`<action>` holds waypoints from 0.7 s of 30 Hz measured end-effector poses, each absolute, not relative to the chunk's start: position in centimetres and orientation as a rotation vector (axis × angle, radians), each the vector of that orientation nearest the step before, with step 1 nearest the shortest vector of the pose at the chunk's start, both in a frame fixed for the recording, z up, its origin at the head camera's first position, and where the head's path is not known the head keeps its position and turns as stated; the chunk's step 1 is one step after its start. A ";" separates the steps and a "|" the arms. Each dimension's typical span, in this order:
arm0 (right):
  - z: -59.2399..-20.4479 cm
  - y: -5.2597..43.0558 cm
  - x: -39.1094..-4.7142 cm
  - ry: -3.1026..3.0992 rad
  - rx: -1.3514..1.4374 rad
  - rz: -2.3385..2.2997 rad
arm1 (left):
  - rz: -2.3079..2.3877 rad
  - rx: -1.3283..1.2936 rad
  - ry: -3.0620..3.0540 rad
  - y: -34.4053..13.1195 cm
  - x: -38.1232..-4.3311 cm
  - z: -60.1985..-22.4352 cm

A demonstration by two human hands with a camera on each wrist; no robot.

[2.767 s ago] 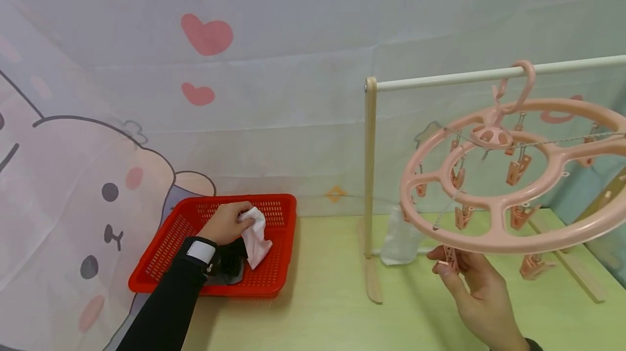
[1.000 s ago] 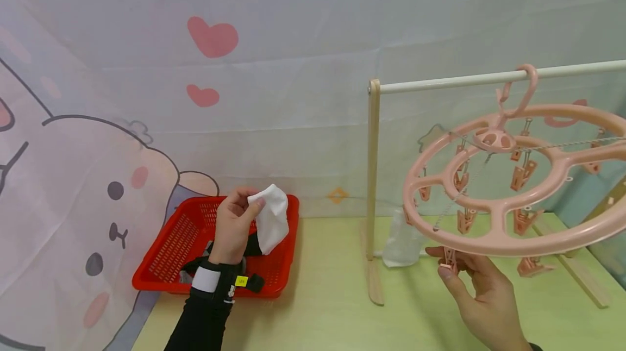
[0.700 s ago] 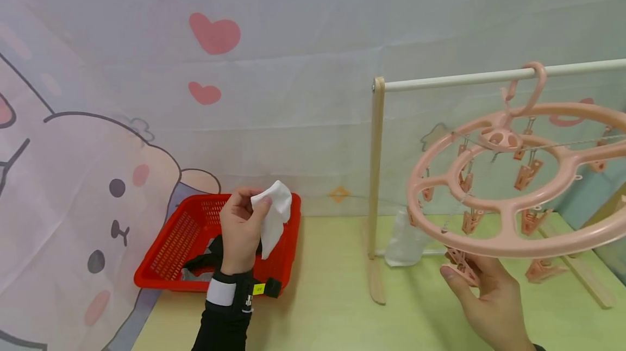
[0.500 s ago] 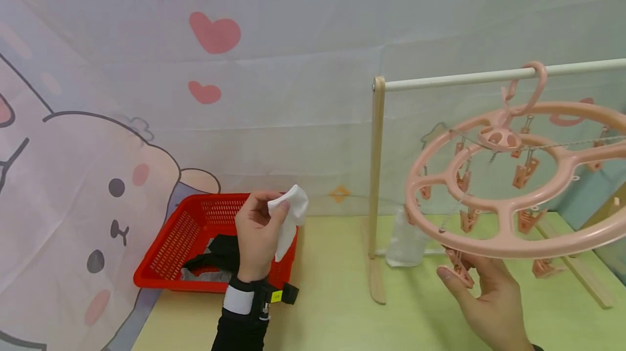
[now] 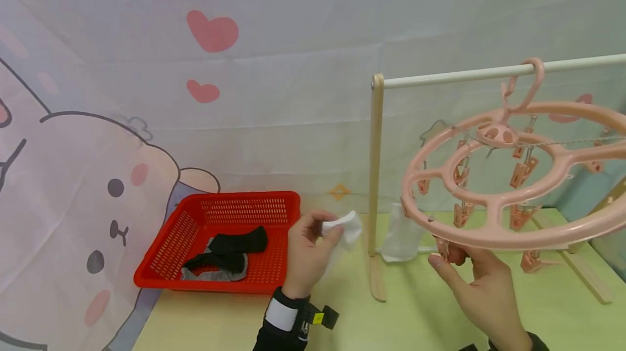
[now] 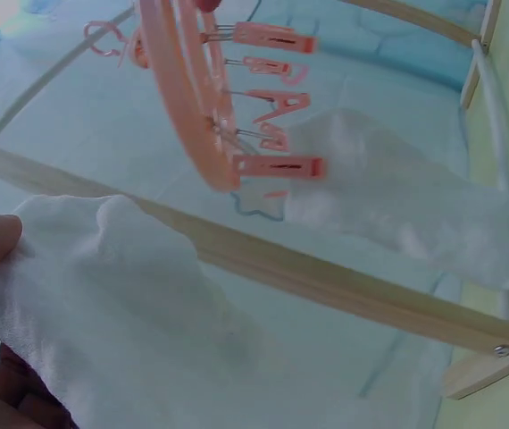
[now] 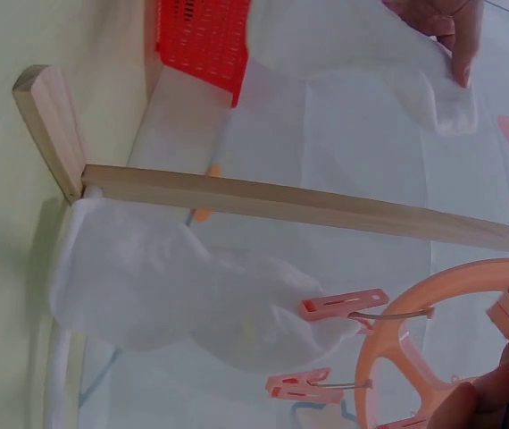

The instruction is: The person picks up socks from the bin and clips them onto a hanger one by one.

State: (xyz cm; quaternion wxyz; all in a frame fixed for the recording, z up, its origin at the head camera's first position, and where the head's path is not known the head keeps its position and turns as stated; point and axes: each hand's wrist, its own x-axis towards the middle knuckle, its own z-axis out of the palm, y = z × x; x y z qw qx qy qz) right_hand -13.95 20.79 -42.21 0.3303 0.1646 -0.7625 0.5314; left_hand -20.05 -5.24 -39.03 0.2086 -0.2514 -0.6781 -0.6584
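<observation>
My left hand (image 5: 313, 256) pinches a white sock (image 5: 350, 227) by its edge between thumb and fingers; the sock dangles to the right of the basket. In the left wrist view this sock (image 6: 120, 295) fills the lower left. My right hand (image 5: 481, 286) pinches a pink clothes peg (image 5: 442, 246) under the near left rim of a round pink peg hanger (image 5: 494, 236). A second white sock (image 5: 402, 234) hangs from another peg (image 7: 344, 304) on the hanger's left side. In the right wrist view, fingers (image 7: 496, 393) grip the peg at the right edge.
The hanger hooks over a white rail (image 5: 455, 76) on a wooden stand, whose left post (image 5: 376, 166) rises between the hands. A red basket (image 5: 161, 248) on the left holds black (image 5: 242, 241) and grey fabric items. Several other pegs (image 5: 524, 170) dangle from the hanger.
My left hand has lifted the white sock out of the red basket and carried it right, towards the stand. My right hand has stayed at the hanger's peg, shifting only slightly.
</observation>
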 end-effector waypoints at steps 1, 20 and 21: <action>-42.1 20.8 -14.1 -2.032 0.421 1.384 | -1.837 -0.705 -1.903 -4.9 -20.0 -39.4; -40.2 18.6 -16.1 -2.042 0.576 1.523 | -1.891 -0.948 -2.036 -0.5 -19.4 -43.5; -40.1 18.5 -16.1 -2.045 0.575 1.533 | -1.892 -0.960 -2.029 -0.3 -19.4 -43.7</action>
